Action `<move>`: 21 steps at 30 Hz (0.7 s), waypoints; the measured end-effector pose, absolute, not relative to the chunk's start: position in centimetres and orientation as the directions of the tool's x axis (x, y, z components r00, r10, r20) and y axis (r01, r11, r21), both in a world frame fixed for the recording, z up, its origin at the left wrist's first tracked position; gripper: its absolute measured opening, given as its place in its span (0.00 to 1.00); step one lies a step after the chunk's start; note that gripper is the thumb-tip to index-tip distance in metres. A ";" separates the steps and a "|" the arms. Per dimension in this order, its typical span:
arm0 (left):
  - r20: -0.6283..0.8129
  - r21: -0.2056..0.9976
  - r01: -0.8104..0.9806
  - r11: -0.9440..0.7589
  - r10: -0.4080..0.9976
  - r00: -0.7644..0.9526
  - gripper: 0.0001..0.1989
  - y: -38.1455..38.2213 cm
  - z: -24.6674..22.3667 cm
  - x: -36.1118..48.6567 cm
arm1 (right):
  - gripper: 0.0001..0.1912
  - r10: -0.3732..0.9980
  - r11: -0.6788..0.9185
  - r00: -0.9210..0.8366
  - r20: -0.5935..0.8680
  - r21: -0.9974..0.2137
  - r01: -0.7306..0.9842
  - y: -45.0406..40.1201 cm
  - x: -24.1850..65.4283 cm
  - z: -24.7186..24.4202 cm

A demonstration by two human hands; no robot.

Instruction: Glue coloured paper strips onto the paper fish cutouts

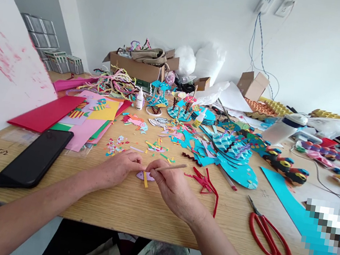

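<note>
On the wooden table in front of me lies a small purple paper fish (140, 175) with a drawn eye. A narrow yellow paper strip (145, 182) crosses its body and sticks out below. My left hand (121, 168) has its fingers drawn together, fingertips at the fish's upper edge. My right hand (173, 187) is closed around a thin wooden stick (172, 167), which points up to the right. Its fingertips meet the fish's right side and hide part of it. The fingertips of both hands nearly touch, covering the strip's upper end.
Red-handled scissors (268, 240) lie to the right, beside a long blue paper strip (286, 204). A black phone (34, 158) and stacked coloured paper (47, 113) are at left. Paper scraps (154, 146), glue bottles (140, 99) and blue paper crafts (233, 154) spread behind my hands.
</note>
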State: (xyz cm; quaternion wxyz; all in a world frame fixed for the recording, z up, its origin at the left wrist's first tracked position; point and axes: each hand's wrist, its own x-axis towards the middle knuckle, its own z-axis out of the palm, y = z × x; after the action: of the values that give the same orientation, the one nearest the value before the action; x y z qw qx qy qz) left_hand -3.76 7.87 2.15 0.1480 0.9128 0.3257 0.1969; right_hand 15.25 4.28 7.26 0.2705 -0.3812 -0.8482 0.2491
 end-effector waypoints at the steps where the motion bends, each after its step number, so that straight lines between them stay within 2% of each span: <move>1: 0.274 0.410 0.526 -0.745 0.651 0.708 0.10 7.9 2.1 -3.7 | 0.09 0.781 0.586 -0.565 0.267 -0.625 0.516 4.2 15.3 7.3; 8: 0.274 0.433 0.526 -0.732 0.663 0.697 0.10 7.9 2.2 -3.8 | 0.10 0.765 0.610 -0.582 0.278 -0.604 0.513 4.2 15.3 7.0; 16: 0.252 0.341 0.564 -0.752 0.651 0.716 0.10 7.7 2.3 -3.8 | 0.09 0.769 0.593 -0.595 0.234 -0.610 0.526 3.2 15.6 7.3; 21: 0.262 0.304 0.567 -0.766 0.639 0.723 0.16 7.8 2.1 -3.9 | 0.09 0.759 0.603 -0.610 0.229 -0.602 0.524 2.1 16.0 7.6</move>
State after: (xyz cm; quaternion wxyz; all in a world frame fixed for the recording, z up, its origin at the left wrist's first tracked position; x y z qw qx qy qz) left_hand -3.94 7.83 2.15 0.1019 0.9226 0.3267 0.1779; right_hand 15.96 2.10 7.60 0.2386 -0.3718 -0.8628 0.2459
